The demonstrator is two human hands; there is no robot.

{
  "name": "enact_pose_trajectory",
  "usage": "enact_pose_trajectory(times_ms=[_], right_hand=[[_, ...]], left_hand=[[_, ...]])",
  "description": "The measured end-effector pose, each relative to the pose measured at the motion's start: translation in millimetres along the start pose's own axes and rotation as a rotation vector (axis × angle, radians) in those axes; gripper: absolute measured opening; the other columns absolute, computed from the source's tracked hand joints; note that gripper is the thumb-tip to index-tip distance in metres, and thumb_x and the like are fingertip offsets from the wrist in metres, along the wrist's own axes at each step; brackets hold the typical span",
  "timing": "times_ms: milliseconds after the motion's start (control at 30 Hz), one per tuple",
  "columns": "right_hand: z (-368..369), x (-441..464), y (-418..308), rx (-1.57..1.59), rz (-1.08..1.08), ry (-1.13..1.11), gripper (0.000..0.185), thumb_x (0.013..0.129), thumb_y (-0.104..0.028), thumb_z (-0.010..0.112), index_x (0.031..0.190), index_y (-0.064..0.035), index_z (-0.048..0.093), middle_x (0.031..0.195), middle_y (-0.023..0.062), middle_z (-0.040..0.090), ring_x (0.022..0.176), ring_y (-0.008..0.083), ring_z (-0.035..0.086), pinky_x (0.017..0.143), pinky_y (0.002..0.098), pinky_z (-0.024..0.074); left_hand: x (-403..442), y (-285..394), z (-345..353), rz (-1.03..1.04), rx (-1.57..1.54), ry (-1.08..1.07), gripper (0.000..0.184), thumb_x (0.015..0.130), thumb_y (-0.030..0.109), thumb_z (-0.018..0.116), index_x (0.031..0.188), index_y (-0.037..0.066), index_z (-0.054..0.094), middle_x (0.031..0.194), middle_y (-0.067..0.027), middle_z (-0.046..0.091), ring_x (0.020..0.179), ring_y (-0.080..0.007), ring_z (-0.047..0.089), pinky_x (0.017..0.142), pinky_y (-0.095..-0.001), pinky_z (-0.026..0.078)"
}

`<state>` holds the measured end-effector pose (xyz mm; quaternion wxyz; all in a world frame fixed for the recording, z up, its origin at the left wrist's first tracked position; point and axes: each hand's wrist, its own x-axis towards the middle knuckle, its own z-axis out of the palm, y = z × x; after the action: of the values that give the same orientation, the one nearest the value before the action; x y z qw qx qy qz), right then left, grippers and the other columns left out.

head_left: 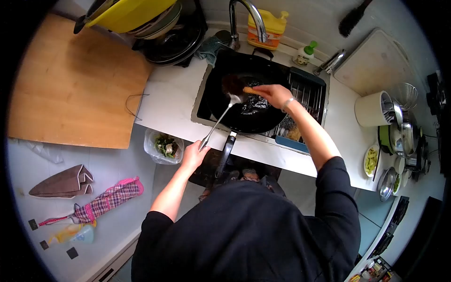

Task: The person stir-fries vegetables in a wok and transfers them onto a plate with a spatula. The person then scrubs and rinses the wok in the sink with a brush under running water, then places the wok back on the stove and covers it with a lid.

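Note:
A black wok (pixel 270 117) with water inside rests over the sink, its long handle (pixel 226 152) pointing toward my body. My left hand (pixel 194 155) is closed around the grip of a metal spatula (pixel 218 123), whose head lies inside the wok. My right hand (pixel 275 95) grips the light wooden handle of a brush (pixel 232 85). The brush's dark bristles are close to the spatula head; whether they touch it I cannot tell. The chrome faucet (pixel 257 21) arches over the wok's far side.
A drying rack (pixel 307 77) sits at the sink's right. Behind stand a yellow jug (pixel 267 29) and a soap bottle (pixel 304 54). A bag of leafy scraps (pixel 163 146) hangs at the counter's front. Stacked pans are at left; a plate of cut vegetables (pixel 371 160) and bowls are at right.

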<state>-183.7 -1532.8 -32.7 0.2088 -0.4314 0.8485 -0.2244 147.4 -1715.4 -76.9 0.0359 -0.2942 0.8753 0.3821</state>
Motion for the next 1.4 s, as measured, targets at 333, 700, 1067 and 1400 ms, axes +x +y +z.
enact_pose_trajectory(times_ms=[333, 700, 1067, 1400], right_hand=[[41, -7, 70, -0.035, 0.324, -0.071, 0.026, 0.087, -0.025, 0.054, 0.112, -0.0202, 0.063, 0.099, 0.0127, 0.064, 0.092, 0.0293, 0.061, 0.08, 0.0338, 0.0469], [21, -22, 33, -0.263, 0.355, 0.001, 0.03, 0.088, -0.018, 0.046, 0.112, -0.026, 0.062, 0.099, 0.0091, 0.065, 0.087, 0.0289, 0.062, 0.073, 0.0379, 0.0501], [82, 0, -26, -0.323, 0.116, -0.312, 0.057, 0.084, -0.004, 0.04, 0.127, -0.0404, 0.045, 0.097, 0.0115, 0.064, 0.086, 0.027, 0.064, 0.072, 0.0379, 0.0513], [63, -4, 45, -0.608, 0.291, -0.302, 0.057, 0.084, -0.005, 0.042, 0.134, -0.0314, 0.036, 0.094, 0.0126, 0.065, 0.084, 0.0286, 0.064, 0.068, 0.038, 0.0523]], left_hand=[[-3, -10, -4, -0.067, -0.042, 0.038, 0.032, 0.081, 0.03, 0.064, 0.086, -0.001, 0.057, 0.073, -0.0177, 0.061, 0.073, -0.0331, 0.061, 0.066, -0.0389, 0.046], [-21, 20, 15, -0.309, -0.332, -0.086, 0.026, 0.078, 0.025, 0.069, 0.079, 0.002, 0.056, 0.057, -0.0011, 0.051, 0.053, -0.0124, 0.054, 0.049, -0.0285, 0.043], [-65, 34, 50, -0.403, -0.822, 0.019, 0.038, 0.083, -0.001, 0.057, 0.119, -0.006, 0.046, 0.106, -0.0128, 0.06, 0.071, -0.0158, 0.064, 0.054, -0.0243, 0.051], [-60, 14, 52, -0.35, -0.677, 0.137, 0.033, 0.083, 0.001, 0.058, 0.116, 0.001, 0.053, 0.086, -0.0025, 0.061, 0.07, -0.0097, 0.061, 0.059, -0.0215, 0.049]])
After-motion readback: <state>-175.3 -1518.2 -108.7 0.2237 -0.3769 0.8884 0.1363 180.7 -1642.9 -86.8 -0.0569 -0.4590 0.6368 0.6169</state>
